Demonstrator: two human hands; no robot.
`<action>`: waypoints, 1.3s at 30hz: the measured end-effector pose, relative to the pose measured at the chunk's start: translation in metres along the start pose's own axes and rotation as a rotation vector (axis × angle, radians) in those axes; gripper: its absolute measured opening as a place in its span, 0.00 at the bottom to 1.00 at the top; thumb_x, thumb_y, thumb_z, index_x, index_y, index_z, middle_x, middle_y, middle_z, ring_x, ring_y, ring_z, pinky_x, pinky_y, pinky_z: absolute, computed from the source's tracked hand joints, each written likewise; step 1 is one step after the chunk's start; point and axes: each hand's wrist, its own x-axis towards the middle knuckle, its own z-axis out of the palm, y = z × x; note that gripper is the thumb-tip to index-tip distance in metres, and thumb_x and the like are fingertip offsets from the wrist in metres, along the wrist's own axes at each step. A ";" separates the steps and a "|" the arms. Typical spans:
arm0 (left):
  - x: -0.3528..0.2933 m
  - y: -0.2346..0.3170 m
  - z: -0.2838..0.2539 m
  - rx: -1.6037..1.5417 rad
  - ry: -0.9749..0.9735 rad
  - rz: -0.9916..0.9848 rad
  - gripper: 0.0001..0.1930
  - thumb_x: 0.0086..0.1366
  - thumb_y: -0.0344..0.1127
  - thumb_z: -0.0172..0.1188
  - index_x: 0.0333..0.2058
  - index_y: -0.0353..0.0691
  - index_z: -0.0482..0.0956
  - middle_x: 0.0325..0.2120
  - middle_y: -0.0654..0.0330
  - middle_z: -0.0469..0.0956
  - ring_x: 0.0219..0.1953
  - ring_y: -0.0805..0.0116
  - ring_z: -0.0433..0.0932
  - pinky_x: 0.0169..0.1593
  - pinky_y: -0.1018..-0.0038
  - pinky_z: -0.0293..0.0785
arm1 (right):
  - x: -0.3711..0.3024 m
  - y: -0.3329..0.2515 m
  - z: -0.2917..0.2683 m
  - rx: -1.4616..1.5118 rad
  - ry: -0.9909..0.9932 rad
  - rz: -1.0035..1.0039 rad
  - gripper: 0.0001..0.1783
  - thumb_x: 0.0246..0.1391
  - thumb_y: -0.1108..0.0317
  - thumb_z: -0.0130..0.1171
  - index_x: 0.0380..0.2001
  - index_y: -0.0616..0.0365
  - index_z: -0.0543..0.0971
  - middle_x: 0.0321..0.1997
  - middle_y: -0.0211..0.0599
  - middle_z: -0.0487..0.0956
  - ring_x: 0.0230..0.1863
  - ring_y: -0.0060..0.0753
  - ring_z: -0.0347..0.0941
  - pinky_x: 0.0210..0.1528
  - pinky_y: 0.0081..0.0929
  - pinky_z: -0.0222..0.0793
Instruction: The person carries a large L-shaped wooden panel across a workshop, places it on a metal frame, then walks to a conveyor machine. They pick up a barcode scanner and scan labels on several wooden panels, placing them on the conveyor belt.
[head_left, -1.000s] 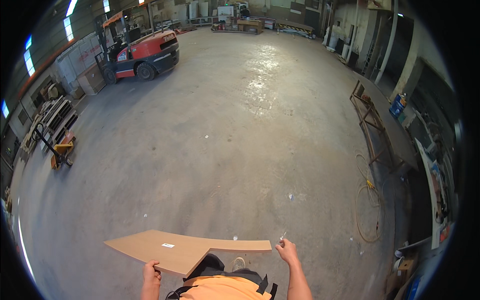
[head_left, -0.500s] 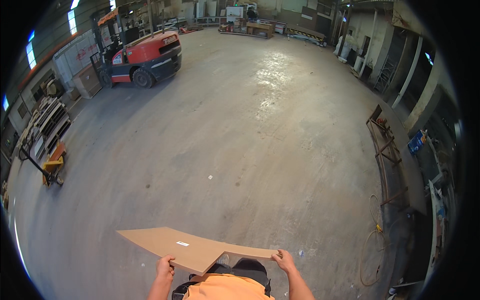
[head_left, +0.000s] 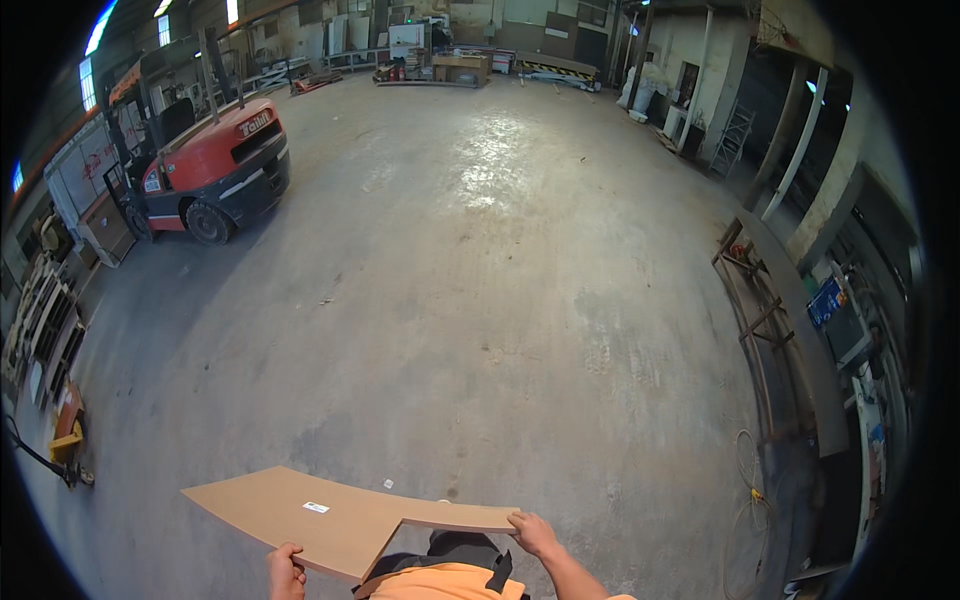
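A flat tan wooden board [head_left: 290, 508], cut to an angled shape with a narrow arm on its right, is held level in front of my waist. A small white label [head_left: 316, 507] sticks to its top face. My left hand [head_left: 287, 572] grips the near edge of the wide part, thumb on top. Around the tip of the narrow arm, my right hand [head_left: 533, 533] is closed. Both hands' undersides are hidden by the board or turned away from view.
A red and black forklift [head_left: 205, 175] stands at the left. Near it are stacked pallets [head_left: 45, 325] and a yellow-orange pallet jack [head_left: 68, 435]. On the right runs a long metal-framed bench [head_left: 790, 330], with a cable [head_left: 752, 495] on the concrete floor [head_left: 450, 330].
The forklift, pallet jack and far benches have shifted left and come closer in view. The board sits slightly further left and lower, still held by both hands.
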 end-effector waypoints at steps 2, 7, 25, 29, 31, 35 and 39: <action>0.030 0.039 0.016 -0.047 0.031 -0.024 0.05 0.49 0.35 0.56 0.22 0.49 0.68 0.11 0.71 0.61 0.06 0.80 0.50 0.10 0.79 0.45 | 0.075 -0.007 -0.032 -0.012 0.026 -0.070 0.19 0.49 0.64 0.63 0.46 0.48 0.78 0.53 0.33 0.78 0.51 0.45 0.75 0.49 0.40 0.75; 0.143 0.112 0.051 -0.160 0.083 -0.086 0.06 0.48 0.38 0.56 0.25 0.50 0.68 0.13 0.71 0.64 0.07 0.79 0.54 0.10 0.80 0.46 | 0.267 -0.027 -0.095 -0.109 0.087 -0.237 0.15 0.47 0.65 0.63 0.40 0.51 0.79 0.46 0.34 0.81 0.46 0.47 0.77 0.44 0.43 0.76; 0.477 0.523 0.395 -0.083 -0.115 -0.150 0.08 0.51 0.34 0.59 0.21 0.48 0.66 0.11 0.71 0.58 0.07 0.79 0.52 0.11 0.78 0.48 | 0.770 -0.041 -0.221 -0.075 0.192 -0.032 0.14 0.42 0.67 0.68 0.36 0.50 0.81 0.42 0.39 0.82 0.43 0.49 0.78 0.43 0.43 0.74; 0.530 0.600 0.486 -0.089 -0.044 -0.122 0.08 0.52 0.32 0.59 0.20 0.46 0.67 0.11 0.70 0.58 0.07 0.78 0.52 0.11 0.77 0.49 | 0.905 -0.020 -0.225 -0.011 0.267 -0.075 0.17 0.39 0.69 0.69 0.37 0.50 0.82 0.44 0.37 0.82 0.43 0.48 0.78 0.44 0.41 0.75; 0.553 0.641 0.529 -0.095 -0.017 -0.076 0.08 0.52 0.32 0.59 0.21 0.46 0.68 0.11 0.70 0.58 0.07 0.78 0.52 0.11 0.76 0.49 | 0.979 -0.013 -0.242 -0.035 0.278 -0.061 0.17 0.38 0.70 0.68 0.37 0.51 0.82 0.46 0.33 0.82 0.45 0.45 0.78 0.46 0.40 0.75; 0.591 0.726 0.597 -0.159 0.094 -0.124 0.08 0.52 0.33 0.59 0.21 0.46 0.67 0.11 0.70 0.58 0.07 0.78 0.52 0.11 0.77 0.50 | 1.128 -0.015 -0.306 -0.003 0.200 -0.074 0.17 0.38 0.70 0.68 0.37 0.51 0.82 0.45 0.33 0.82 0.45 0.45 0.78 0.46 0.40 0.75; 0.643 0.795 0.644 -0.282 0.061 -0.129 0.08 0.52 0.34 0.59 0.23 0.46 0.67 0.12 0.68 0.61 0.07 0.78 0.54 0.10 0.78 0.49 | 1.275 -0.030 -0.377 -0.036 0.207 -0.249 0.14 0.39 0.69 0.68 0.35 0.50 0.82 0.42 0.33 0.83 0.44 0.44 0.78 0.44 0.40 0.75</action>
